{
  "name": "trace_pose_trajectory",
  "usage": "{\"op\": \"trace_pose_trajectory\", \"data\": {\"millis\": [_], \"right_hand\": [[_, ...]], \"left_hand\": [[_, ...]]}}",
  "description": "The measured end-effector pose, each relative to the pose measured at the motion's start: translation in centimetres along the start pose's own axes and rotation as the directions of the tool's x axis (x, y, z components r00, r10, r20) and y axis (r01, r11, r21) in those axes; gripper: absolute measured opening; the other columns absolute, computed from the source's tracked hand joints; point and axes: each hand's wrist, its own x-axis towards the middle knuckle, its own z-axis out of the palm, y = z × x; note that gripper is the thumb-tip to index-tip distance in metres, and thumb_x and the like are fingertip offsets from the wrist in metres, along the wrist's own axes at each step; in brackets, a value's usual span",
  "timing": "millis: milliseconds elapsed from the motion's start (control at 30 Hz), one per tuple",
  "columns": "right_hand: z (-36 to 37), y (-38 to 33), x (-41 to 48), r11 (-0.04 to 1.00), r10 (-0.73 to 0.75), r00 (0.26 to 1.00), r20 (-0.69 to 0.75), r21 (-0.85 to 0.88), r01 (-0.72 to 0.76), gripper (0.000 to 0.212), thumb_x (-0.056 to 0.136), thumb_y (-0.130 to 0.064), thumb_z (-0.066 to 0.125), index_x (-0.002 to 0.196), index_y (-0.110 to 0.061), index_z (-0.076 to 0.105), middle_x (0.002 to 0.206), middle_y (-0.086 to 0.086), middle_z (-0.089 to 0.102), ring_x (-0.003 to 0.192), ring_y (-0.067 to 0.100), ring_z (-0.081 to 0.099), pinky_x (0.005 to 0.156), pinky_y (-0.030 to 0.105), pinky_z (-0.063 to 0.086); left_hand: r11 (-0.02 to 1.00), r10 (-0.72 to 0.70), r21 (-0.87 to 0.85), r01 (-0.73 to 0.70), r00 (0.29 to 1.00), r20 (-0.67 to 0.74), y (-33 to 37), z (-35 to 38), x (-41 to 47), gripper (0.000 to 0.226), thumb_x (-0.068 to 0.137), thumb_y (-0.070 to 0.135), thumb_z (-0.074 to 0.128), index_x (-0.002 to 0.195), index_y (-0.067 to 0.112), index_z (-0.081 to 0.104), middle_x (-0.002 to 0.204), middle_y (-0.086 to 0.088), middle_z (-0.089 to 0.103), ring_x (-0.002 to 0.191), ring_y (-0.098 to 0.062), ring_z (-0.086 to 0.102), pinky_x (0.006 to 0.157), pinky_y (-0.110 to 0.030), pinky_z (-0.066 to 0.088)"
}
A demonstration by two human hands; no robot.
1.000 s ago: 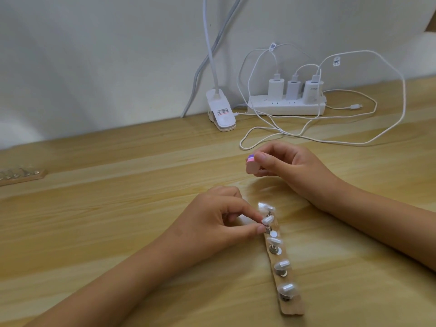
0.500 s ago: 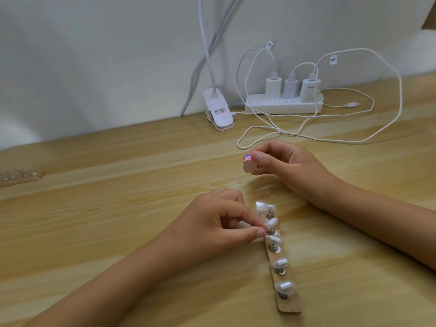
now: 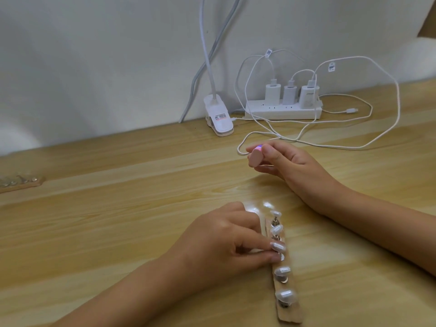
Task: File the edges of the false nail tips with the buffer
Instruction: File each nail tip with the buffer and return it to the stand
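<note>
Left hand (image 3: 219,241) pinches middle nail tip (image 3: 279,246) on wooden strip (image 3: 289,315), near desk's (image 3: 118,208) front edge. Right hand (image 3: 290,161) grips pink buffer (image 3: 256,158), well apart, toward far edge. Open wood between them. Cable loop (image 3: 243,142) just behind buffer.

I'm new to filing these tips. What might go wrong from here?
1. The left hand pinches just one nail tip; the narrow wooden strip may slide or twist under filing strokes.
2. The tips stand close together, so the buffer in the right hand might scuff the neighbouring tip.
3. A loose white cable lies beside that hand and could snag.
</note>
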Motion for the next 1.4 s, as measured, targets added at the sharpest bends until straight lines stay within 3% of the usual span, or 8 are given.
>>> {"op": "trace_pose_trajectory", "data": {"millis": [200, 300, 367, 500, 700, 800, 1133, 1400], "right_hand": [[-0.3, 0.1, 0.3, 0.972, 0.057, 0.998, 0.001, 0.23, -0.056, 0.042, 0.09, -0.041, 0.049, 0.108, -0.007, 0.068, 0.104, 0.008, 0.073, 0.091, 0.017, 0.07, 0.083, 0.024, 0.057], [-0.4, 0.0, 0.5, 0.957, 0.072, 0.997, -0.003, 0.283, -0.068, 0.047, 0.085, -0.047, 0.05, 0.107, -0.01, 0.067, 0.095, 0.001, 0.074, 0.084, 0.015, 0.071, 0.073, 0.021, 0.057], [-0.5, -0.1, 0.6, 0.961, 0.067, 0.998, -0.005, 0.27, -0.063, 0.049, 0.084, -0.051, 0.05, 0.108, -0.013, 0.068, 0.096, 0.002, 0.074, 0.085, 0.015, 0.071, 0.072, 0.022, 0.057], [-0.5, -0.3, 0.3, 0.975, 0.017, 1.0, 0.005, 0.222, -0.018, 0.042, 0.088, -0.046, 0.048, 0.111, -0.016, 0.067, 0.096, 0.005, 0.072, 0.085, 0.016, 0.07, 0.071, 0.021, 0.056], [0.3, -1.0, -1.5, 0.961, -0.271, 0.959, 0.084, -0.042, 0.275, 0.028, 0.09, -0.031, 0.064, 0.114, -0.016, 0.067, 0.103, 0.009, 0.068, 0.1, 0.019, 0.066, 0.083, 0.031, 0.055], [0.6, -0.9, -1.7, 0.911, -0.307, 0.931, 0.197, -0.223, 0.347, 0.023, 0.091, -0.025, 0.065, 0.111, -0.016, 0.07, 0.104, 0.003, 0.068, 0.101, 0.018, 0.064, 0.086, 0.026, 0.05], [0.8, -0.5, -1.8, 0.8, -0.44, 0.861, 0.257, -0.325, 0.505, 0.027, 0.095, -0.023, 0.063, 0.12, -0.013, 0.067, 0.112, 0.004, 0.067, 0.106, 0.012, 0.063, 0.092, 0.021, 0.046], [1.0, -0.2, -1.7, 0.74, -0.52, 0.812, 0.265, -0.334, 0.584, 0.028, 0.091, -0.024, 0.067, 0.116, -0.014, 0.068, 0.107, 0.007, 0.063, 0.099, 0.018, 0.062, 0.088, 0.026, 0.05]], "left_hand": [[0.977, 0.181, 0.147, -0.155, 0.966, -0.183, 0.6, 0.0, 0.0, 0.009, 0.087, 0.018, 0.07, 0.088, 0.017, 0.079, 0.067, 0.003, 0.056, 0.06, -0.014, 0.042, 0.062, -0.017, 0.036], [0.967, -0.127, -0.249, 0.057, 0.953, -0.274, 0.6, -1.0, -0.1, 0.011, 0.086, 0.015, 0.06, 0.083, 0.021, 0.069, 0.072, 0.004, 0.061, 0.064, -0.012, 0.051, 0.064, -0.017, 0.041], [0.832, -0.392, -0.496, 0.248, 0.896, -0.21, 0.4, -1.4, 0.0, 0.01, 0.085, 0.021, 0.059, 0.082, 0.025, 0.068, 0.073, 0.008, 0.064, 0.067, -0.007, 0.056, 0.065, -0.016, 0.044], [0.618, -0.629, -0.646, 0.449, 0.775, -0.063, -0.5, -1.4, 0.8, 0.012, 0.089, 0.007, 0.066, 0.086, 0.015, 0.075, 0.076, 0.01, 0.071, 0.067, 0.001, 0.062, 0.062, -0.01, 0.045], [0.569, -0.655, -0.697, 0.437, 0.753, -0.063, -0.8, -1.4, 0.9, 0.012, 0.08, 0.02, 0.072, 0.089, 0.012, 0.076, 0.084, 0.0, 0.075, 0.069, -0.003, 0.064, 0.063, -0.012, 0.048], [0.564, -0.661, -0.695, 0.445, 0.748, -0.057, -0.9, -1.3, 1.1, 0.012, 0.076, 0.026, 0.072, 0.081, 0.015, 0.073, 0.073, 0.001, 0.072, 0.063, -0.005, 0.06, 0.063, -0.014, 0.048], [0.599, -0.644, -0.667, 0.443, 0.762, -0.072, -0.9, -1.2, 0.9, 0.009, 0.088, 0.012, 0.069, 0.079, 0.01, 0.069, 0.068, 0.0, 0.068, 0.06, -0.007, 0.057, 0.062, -0.013, 0.046], [0.572, -0.651, -0.687, 0.448, 0.757, -0.049, -0.8, -1.1, 1.0, 0.015, 0.081, 0.031, 0.067, 0.077, 0.017, 0.065, 0.058, 0.0, 0.067, 0.05, -0.01, 0.053, 0.055, -0.017, 0.047]]}}
